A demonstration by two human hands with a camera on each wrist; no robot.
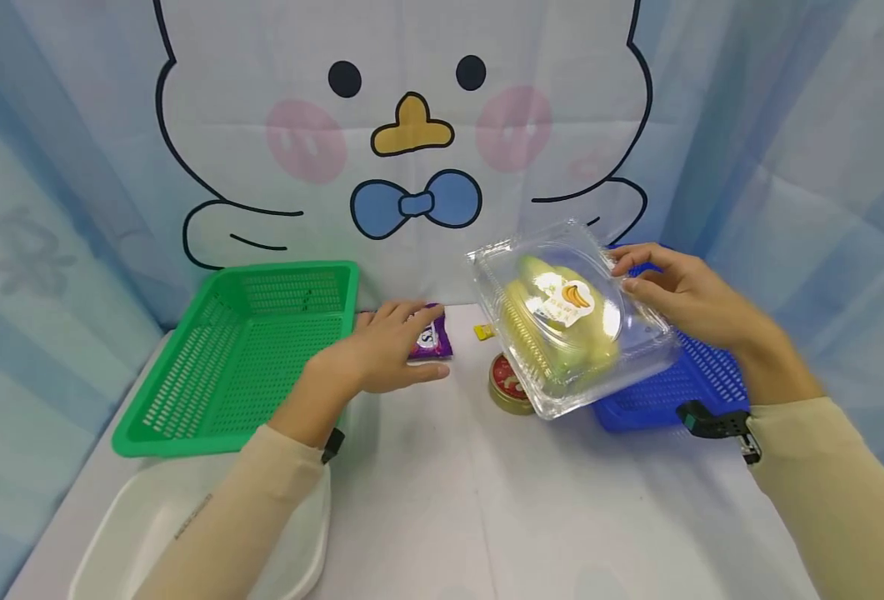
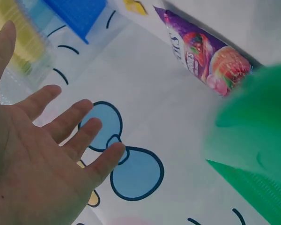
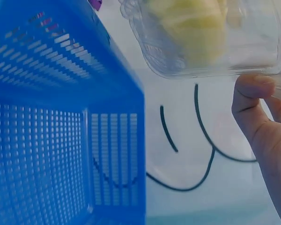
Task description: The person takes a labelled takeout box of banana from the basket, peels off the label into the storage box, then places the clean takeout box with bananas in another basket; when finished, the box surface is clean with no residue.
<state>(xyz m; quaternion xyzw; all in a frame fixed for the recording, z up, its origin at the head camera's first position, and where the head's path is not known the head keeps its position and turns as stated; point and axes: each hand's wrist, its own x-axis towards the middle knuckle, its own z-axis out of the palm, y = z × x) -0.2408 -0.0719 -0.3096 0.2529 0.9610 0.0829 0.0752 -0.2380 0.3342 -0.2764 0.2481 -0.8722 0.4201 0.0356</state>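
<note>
My right hand (image 1: 655, 287) grips a clear plastic clamshell box of bananas (image 1: 567, 321) by its far right edge and holds it tilted above the table, partly over the blue basket (image 1: 662, 383). The right wrist view shows the box (image 3: 210, 37) from below with my thumb (image 3: 250, 101) against its rim. My left hand (image 1: 392, 350) lies flat on the white table, fingers straight, its fingertips on a purple snack packet (image 1: 432, 337). In the left wrist view the open palm (image 2: 42, 154) faces the packet (image 2: 203, 58), which lies beside the green basket (image 2: 253, 140).
A green basket (image 1: 239, 354) stands at the left, and a white bin (image 1: 149, 533) sits at the near left corner. A small round red tin (image 1: 505, 385) and a little yellow sachet (image 1: 484, 332) lie mid-table, under and beside the box. A cartoon-print cloth backs the table.
</note>
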